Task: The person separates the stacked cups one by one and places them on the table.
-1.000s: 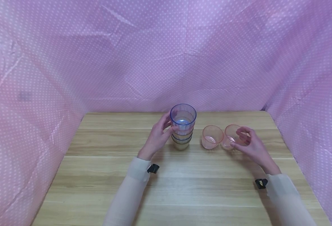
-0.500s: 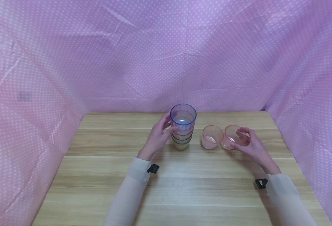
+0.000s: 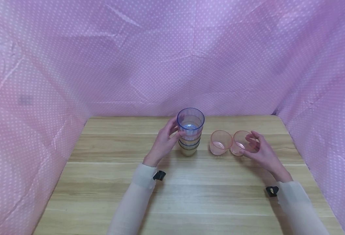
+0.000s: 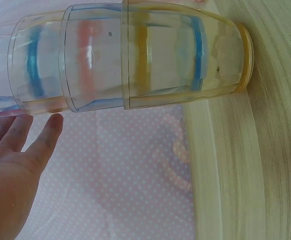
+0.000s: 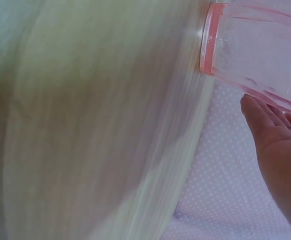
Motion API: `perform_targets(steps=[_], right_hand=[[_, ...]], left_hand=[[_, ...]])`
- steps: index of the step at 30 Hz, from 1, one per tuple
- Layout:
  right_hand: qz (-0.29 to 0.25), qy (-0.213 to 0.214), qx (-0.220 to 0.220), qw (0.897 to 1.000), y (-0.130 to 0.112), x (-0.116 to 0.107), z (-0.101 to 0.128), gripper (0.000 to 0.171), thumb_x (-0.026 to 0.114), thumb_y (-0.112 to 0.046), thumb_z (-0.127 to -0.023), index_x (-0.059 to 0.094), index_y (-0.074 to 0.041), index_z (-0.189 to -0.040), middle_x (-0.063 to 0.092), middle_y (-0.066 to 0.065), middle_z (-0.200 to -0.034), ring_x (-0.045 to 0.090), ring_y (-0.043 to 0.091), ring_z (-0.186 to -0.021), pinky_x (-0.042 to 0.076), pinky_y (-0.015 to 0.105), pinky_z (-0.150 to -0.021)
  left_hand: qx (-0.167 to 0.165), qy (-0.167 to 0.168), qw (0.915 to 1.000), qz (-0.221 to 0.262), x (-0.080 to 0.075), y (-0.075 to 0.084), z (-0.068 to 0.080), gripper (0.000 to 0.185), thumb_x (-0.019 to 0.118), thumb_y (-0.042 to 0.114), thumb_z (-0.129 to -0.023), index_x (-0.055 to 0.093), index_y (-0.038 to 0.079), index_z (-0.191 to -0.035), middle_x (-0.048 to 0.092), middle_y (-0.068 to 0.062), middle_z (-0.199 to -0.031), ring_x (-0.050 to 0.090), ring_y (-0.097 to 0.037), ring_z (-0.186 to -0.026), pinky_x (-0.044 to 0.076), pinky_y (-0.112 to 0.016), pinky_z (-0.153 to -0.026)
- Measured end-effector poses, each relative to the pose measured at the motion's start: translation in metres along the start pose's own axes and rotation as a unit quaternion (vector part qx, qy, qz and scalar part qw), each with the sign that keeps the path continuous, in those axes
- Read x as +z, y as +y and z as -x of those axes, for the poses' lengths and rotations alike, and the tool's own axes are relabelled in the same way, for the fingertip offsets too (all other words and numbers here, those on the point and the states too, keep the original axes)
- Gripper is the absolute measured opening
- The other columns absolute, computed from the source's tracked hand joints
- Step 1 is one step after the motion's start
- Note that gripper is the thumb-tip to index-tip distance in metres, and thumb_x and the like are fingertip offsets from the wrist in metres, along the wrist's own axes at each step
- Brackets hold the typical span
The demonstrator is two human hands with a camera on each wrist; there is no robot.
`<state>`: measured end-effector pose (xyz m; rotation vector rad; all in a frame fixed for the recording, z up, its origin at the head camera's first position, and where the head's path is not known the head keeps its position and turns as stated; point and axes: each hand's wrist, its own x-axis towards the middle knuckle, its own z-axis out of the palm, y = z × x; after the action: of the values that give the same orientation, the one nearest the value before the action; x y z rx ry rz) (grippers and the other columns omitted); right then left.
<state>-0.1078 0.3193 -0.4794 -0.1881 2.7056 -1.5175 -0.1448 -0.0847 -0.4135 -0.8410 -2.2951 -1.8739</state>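
A tall stack of clear nested cups (image 3: 190,143), with blue, pink and yellow tints, stands upright near the table's middle back. My left hand (image 3: 162,142) holds its upper part, thumb in front and fingers behind. In the left wrist view the yellow bottom cup (image 4: 225,60) meets the wood. To the right, two clear pink cups stand side by side, rims almost meeting: a left pink cup (image 3: 218,147) and a right pink cup (image 3: 237,146). My right hand (image 3: 263,153) holds the right one from its right side, thumb in front. Its pink base band (image 5: 213,40) shows in the right wrist view.
The wooden table (image 3: 172,202) ends at a pink polka-dot cloth (image 3: 149,71) that hangs behind and along both sides. A black wrist mount (image 3: 159,175) sits on the left forearm, another black mount (image 3: 272,191) on the right.
The right hand and the right pink cup have shifted very slightly right and toward the near edge. One right finger is straighter and higher. The left hand and stack stay almost still.
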Motion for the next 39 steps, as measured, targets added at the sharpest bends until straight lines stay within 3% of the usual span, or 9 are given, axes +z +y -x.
perform_targets(steps=[4, 7, 10, 12, 14, 18, 24, 30, 39], right_hand=[[0.004, -0.007, -0.006, 1.000, 0.000, -0.001, 0.000, 0.106, 0.083, -0.013, -0.090, 0.008, 0.005, -0.162, 0.037, 0.031, -0.156, 0.042, 0.053, -0.137, 0.041, 0.003, -0.100], [0.004, -0.009, 0.003, 1.000, -0.001, -0.003, 0.001, 0.105, 0.081, -0.015, -0.092, 0.007, 0.000, -0.164, 0.027, 0.030, -0.163, 0.034, 0.055, -0.143, 0.039, 0.033, -0.120], [-0.006, 0.005, 0.019, 1.000, -0.005, -0.007, 0.004, 0.095, 0.075, -0.022, -0.098, 0.010, -0.008, -0.166, 0.020, 0.023, -0.169, 0.026, 0.055, -0.147, 0.026, 0.063, -0.121], [-0.015, 0.025, 0.016, 0.999, -0.009, -0.008, 0.005, 0.086, 0.070, -0.023, -0.101, 0.015, -0.011, -0.166, 0.020, 0.020, -0.170, 0.026, 0.054, -0.148, 0.026, 0.053, -0.125], [-0.017, 0.048, 0.009, 0.999, -0.014, -0.008, 0.007, 0.078, 0.066, -0.023, -0.104, 0.020, -0.015, -0.166, 0.022, 0.016, -0.170, 0.027, 0.052, -0.148, 0.029, 0.031, -0.125], [-0.013, 0.094, -0.022, 0.995, -0.027, -0.005, 0.010, 0.069, 0.066, -0.019, -0.104, 0.032, -0.019, -0.163, 0.032, 0.008, -0.168, 0.034, 0.037, -0.149, 0.030, 0.001, -0.109], [-0.030, 0.139, -0.066, 0.988, -0.053, 0.004, 0.014, 0.064, 0.067, -0.011, -0.102, 0.040, -0.019, -0.160, 0.041, 0.001, -0.163, 0.043, 0.008, -0.141, 0.033, 0.007, -0.113], [-0.075, 0.160, -0.127, 0.976, -0.081, 0.017, 0.015, 0.063, 0.068, 0.003, -0.097, 0.046, -0.008, -0.155, 0.049, 0.005, -0.158, 0.047, 0.009, -0.140, 0.035, 0.019, -0.119], [-0.133, 0.171, -0.245, 0.945, -0.101, 0.043, 0.005, 0.069, 0.064, 0.024, -0.083, 0.046, 0.009, -0.148, 0.055, 0.016, -0.150, 0.053, 0.015, -0.137, 0.040, 0.028, -0.118]], left_hand=[[0.001, 0.001, 1.0000, 0.004, 0.000, -0.001, -0.001, 0.081, 0.058, 0.050, -0.095, 0.037, 0.005, -0.158, 0.045, -0.012, -0.160, 0.045, -0.027, -0.145, 0.044, -0.039, -0.118], [0.003, 0.000, 1.0000, 0.004, 0.000, -0.003, -0.001, 0.081, 0.058, 0.050, -0.095, 0.037, 0.004, -0.158, 0.046, -0.012, -0.159, 0.046, -0.028, -0.145, 0.045, -0.039, -0.117], [0.004, 0.000, 1.0000, 0.002, 0.000, -0.004, 0.000, 0.081, 0.057, 0.051, -0.096, 0.037, 0.003, -0.158, 0.047, -0.011, -0.159, 0.047, -0.027, -0.144, 0.045, -0.038, -0.117], [0.003, -0.001, 1.0000, 0.001, 0.000, -0.004, 0.000, 0.080, 0.057, 0.051, -0.096, 0.037, 0.003, -0.158, 0.047, -0.011, -0.159, 0.046, -0.026, -0.144, 0.045, -0.038, -0.117], [0.003, 0.000, 1.0000, 0.001, 0.000, -0.004, 0.000, 0.080, 0.057, 0.050, -0.096, 0.037, 0.003, -0.158, 0.047, -0.010, -0.159, 0.047, -0.026, -0.144, 0.045, -0.038, -0.117], [0.000, 0.003, 1.0000, -0.001, 0.000, -0.004, 0.001, 0.079, 0.058, 0.050, -0.096, 0.037, 0.004, -0.158, 0.048, -0.010, -0.158, 0.047, -0.026, -0.144, 0.045, -0.041, -0.117], [-0.008, 0.010, 0.9999, -0.002, 0.001, -0.004, 0.001, 0.076, 0.060, 0.047, -0.096, 0.039, 0.008, -0.158, 0.048, -0.009, -0.158, 0.047, -0.026, -0.144, 0.046, -0.042, -0.116], [-0.010, 0.023, 0.9997, -0.008, 0.003, -0.003, 0.001, 0.082, 0.059, 0.057, -0.094, 0.041, 0.006, -0.156, 0.050, -0.011, -0.156, 0.048, -0.025, -0.143, 0.047, -0.037, -0.115], [0.009, 0.034, 0.9994, -0.005, 0.006, -0.006, 0.002, 0.076, 0.058, 0.055, -0.095, 0.043, 0.013, -0.157, 0.051, -0.010, -0.155, 0.049, -0.026, -0.142, 0.048, -0.039, -0.114]])
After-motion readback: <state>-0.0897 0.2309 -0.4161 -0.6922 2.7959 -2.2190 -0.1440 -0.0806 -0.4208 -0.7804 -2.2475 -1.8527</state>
